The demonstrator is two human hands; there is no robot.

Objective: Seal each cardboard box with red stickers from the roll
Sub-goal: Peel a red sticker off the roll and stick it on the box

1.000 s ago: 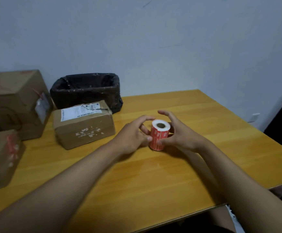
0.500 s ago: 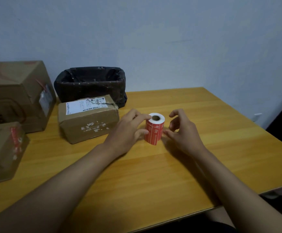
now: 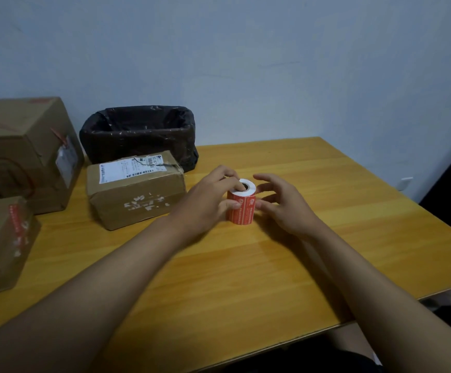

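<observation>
Sticker roll (image 3: 241,205) upright on the table (image 3: 246,278), just right of the labelled box (image 3: 135,193); left hand (image 3: 208,201) gripping it, thumb on the red side, fingertip over the core, likely to steady it; right hand (image 3: 282,204) beside, fingers spread, probably seeking a sticker edge; black-lined bin (image 3: 138,135) behind; two more boxes (image 3: 22,154) further left; nothing blocking.

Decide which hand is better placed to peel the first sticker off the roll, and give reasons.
Right hand, probably: its fingertips hover free at the sticker roll side, while the left hand grips the upright roll, steadying it.
</observation>
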